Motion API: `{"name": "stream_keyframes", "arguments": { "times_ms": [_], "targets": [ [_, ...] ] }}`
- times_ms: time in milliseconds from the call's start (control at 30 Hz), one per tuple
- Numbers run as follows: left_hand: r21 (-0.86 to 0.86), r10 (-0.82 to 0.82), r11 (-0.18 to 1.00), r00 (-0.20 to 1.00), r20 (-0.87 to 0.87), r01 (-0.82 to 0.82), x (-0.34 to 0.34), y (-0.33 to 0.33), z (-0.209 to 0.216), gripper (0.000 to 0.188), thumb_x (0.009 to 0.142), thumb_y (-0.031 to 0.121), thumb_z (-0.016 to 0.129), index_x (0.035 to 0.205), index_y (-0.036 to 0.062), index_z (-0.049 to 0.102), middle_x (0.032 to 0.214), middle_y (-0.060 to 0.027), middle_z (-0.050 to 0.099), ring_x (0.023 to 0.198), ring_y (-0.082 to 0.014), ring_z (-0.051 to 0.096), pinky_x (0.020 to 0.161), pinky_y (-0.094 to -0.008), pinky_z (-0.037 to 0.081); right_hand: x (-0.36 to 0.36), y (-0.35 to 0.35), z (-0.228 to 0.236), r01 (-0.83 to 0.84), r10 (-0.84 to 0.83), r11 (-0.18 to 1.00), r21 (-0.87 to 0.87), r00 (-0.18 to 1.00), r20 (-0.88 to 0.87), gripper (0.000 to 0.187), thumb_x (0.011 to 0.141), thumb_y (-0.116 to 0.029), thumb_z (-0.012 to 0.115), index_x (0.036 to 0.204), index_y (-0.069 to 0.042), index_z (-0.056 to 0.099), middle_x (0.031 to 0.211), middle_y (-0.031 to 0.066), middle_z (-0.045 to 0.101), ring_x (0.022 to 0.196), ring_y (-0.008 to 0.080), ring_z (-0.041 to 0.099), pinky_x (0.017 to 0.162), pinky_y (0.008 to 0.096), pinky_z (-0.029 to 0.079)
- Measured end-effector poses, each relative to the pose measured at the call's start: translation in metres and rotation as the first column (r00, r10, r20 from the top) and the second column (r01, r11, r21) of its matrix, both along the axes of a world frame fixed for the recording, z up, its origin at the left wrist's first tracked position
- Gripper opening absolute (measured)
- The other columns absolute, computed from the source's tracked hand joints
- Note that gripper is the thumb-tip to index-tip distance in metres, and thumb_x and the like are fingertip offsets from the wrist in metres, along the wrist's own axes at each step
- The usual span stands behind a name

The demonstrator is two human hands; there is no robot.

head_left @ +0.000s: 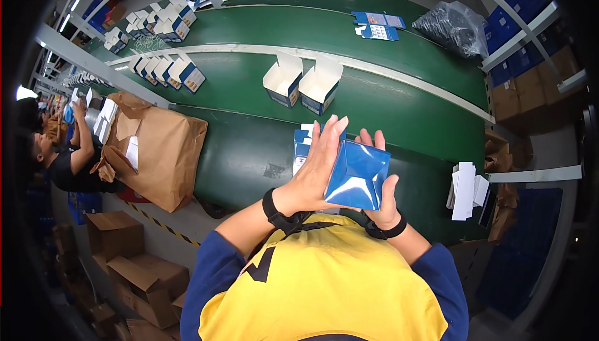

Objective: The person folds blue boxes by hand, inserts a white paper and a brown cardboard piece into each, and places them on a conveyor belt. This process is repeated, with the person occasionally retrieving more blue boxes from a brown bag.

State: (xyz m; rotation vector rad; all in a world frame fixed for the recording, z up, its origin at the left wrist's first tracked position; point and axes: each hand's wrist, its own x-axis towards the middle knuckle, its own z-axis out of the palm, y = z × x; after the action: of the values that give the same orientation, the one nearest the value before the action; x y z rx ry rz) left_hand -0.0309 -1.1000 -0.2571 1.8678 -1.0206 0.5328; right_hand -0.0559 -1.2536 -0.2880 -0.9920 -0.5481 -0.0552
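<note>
A small blue carton (359,175) with a glossy face is held between my two hands, close to my chest over the near green bench. My left hand (314,169) presses along its left side, fingers stretched upward. On the other side my right hand (385,204) has its thumb at the right edge, with fingertips showing behind the carton. Partly hidden by my left hand lies blue-and-white printed card (301,147). Beyond my hands, two white-lined cartons, a left one (284,82) and a right one (320,86), stand with lids raised on the green belt.
Left of me stands a big brown paper bag (165,154) with white pieces inside. White card strips (463,191) lie at the right. Flattened blue cartons (379,26) and a clear plastic bag (454,28) are on the far belt. A co-worker (78,154) is at far left.
</note>
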Motion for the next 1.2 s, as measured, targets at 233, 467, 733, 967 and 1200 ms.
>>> {"name": "stream_keyframes", "arguments": {
  "times_ms": [233,467,733,967,1200],
  "targets": [
    [0.047,-0.158,0.984,0.956,-0.247,0.174,0.007,0.001,-0.016,0.102,0.058,0.023,0.082,0.138,0.0092,0.022,0.143,-0.0213,0.022,0.134,-0.0385,0.019,0.105,-0.0527,0.023,0.026,-0.038,-0.013,-0.077,0.055,0.993,-0.089,0.972,-0.227,0.089,0.086,-0.064,0.035,0.143,-0.006,-0.001,0.144,0.0155,0.024,0.130,0.0263,0.029,0.106,0.0419,0.025],
    [0.484,-0.120,0.855,0.837,0.534,-0.186,0.054,0.021,-0.058,0.088,0.059,0.008,0.076,0.134,0.0127,0.031,0.141,-0.0131,0.031,0.133,-0.0366,0.022,0.105,-0.0488,0.027,0.096,-0.083,-0.039,-0.465,0.377,0.885,0.028,0.680,-0.629,0.096,0.082,-0.033,0.062,0.143,-0.008,-0.008,0.140,0.0196,0.028,0.125,0.0273,0.038,0.104,0.0396,0.031],
    [0.664,0.804,0.556,0.525,-0.277,-0.501,0.051,0.032,-0.177,0.081,0.057,0.024,0.082,0.120,0.0021,0.036,0.105,-0.0186,0.050,0.095,-0.0352,0.055,0.079,-0.0419,0.048,0.213,-0.058,-0.147,0.496,-0.531,0.563,-0.661,0.830,0.170,0.116,0.060,-0.005,0.071,0.141,-0.007,-0.012,0.140,0.0271,0.020,0.129,0.0375,0.028,0.106,0.0376,0.027],
    [0.710,0.857,0.492,0.425,-0.292,-0.504,0.038,0.029,-0.206,0.068,0.056,0.021,0.082,0.107,0.0048,0.040,0.099,-0.0160,0.051,0.092,-0.0358,0.057,0.075,-0.0419,0.049,0.171,-0.047,-0.183,0.335,-0.654,0.549,-0.766,0.742,-0.144,0.100,0.065,-0.008,0.067,0.142,-0.003,0.002,0.140,0.0275,0.026,0.130,0.0355,0.029,0.105,0.0359,0.028],
    [0.664,0.843,0.521,0.443,-0.304,-0.536,0.039,0.026,-0.205,0.058,0.061,0.019,0.079,0.104,0.0027,0.043,0.101,-0.0184,0.051,0.091,-0.0374,0.056,0.075,-0.0426,0.048,0.055,-0.009,-0.197,0.017,-0.356,0.857,-0.515,0.741,-0.569,0.084,0.073,-0.007,0.063,0.141,-0.001,0.014,0.136,0.0220,0.035,0.126,0.0296,0.037,0.103,0.0361,0.029]
  ]
}}
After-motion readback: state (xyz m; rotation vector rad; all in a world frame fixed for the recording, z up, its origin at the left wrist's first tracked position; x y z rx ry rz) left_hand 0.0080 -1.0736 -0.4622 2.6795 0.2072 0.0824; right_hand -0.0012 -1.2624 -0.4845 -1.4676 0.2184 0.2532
